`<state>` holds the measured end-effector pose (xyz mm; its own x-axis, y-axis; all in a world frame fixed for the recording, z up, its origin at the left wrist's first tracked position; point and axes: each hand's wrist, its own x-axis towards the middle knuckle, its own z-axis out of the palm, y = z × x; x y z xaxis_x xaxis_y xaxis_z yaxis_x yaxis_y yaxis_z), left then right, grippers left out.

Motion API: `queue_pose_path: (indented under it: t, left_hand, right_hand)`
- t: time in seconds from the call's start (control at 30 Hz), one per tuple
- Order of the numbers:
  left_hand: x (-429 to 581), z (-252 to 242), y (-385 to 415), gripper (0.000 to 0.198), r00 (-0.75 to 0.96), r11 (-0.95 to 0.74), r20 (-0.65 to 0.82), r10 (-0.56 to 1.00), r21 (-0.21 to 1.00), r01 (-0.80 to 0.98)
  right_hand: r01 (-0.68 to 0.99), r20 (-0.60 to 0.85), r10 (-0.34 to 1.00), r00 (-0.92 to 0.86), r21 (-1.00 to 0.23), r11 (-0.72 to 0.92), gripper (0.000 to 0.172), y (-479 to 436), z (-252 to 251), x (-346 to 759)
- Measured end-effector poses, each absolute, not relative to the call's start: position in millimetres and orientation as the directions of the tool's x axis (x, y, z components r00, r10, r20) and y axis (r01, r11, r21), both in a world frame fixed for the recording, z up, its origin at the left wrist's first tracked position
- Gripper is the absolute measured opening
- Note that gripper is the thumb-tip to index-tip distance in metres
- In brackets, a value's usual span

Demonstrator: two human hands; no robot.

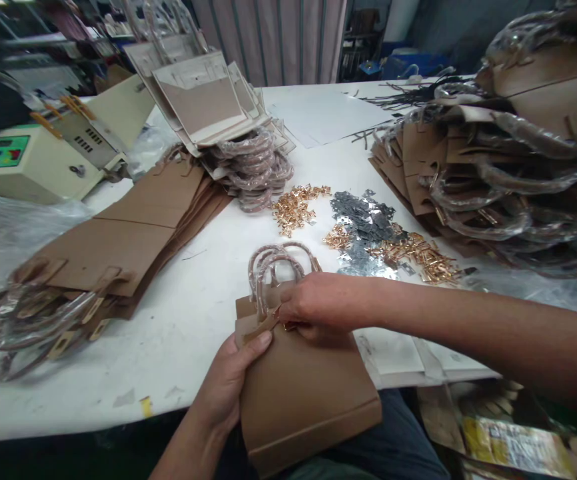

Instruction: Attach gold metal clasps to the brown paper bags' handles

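A brown handbag panel (308,393) with plastic-wrapped handles (273,257) leans over the table's front edge, its lower part above my lap. My left hand (233,370) grips its upper left edge, thumb on the front face. At the base of the handles, the fingers of my right hand (313,303) are closed in a pinch near a small tab. A bit of gold metal shows under those fingers, but they hide most of it. Beyond the bag lie a pile of gold metal fittings (296,207) and a heap of grey metal plates (366,217).
More gold fittings (426,257) lie right of the plates. Stacked brown bag panels (133,207) fan out at left, pale panels (203,100) stand behind them, and a tall pile of handled panels (498,160) fills the right. A cream machine (33,163) with a green keypad sits far left.
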<state>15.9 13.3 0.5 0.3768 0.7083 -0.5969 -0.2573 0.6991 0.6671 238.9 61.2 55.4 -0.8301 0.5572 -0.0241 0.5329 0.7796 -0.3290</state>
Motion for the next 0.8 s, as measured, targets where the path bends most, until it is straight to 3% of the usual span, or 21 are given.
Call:
queue_pose_path:
  t: [0.8]
  left_hand:
    - [11, -1, 13, 0.045, 0.448, 0.683, -0.536, 0.715, 0.671, -0.287]
  right_hand:
    - [0.46, 0.006, 0.526, -0.85, -0.476, 0.749, 0.01, 66, 46, 240]
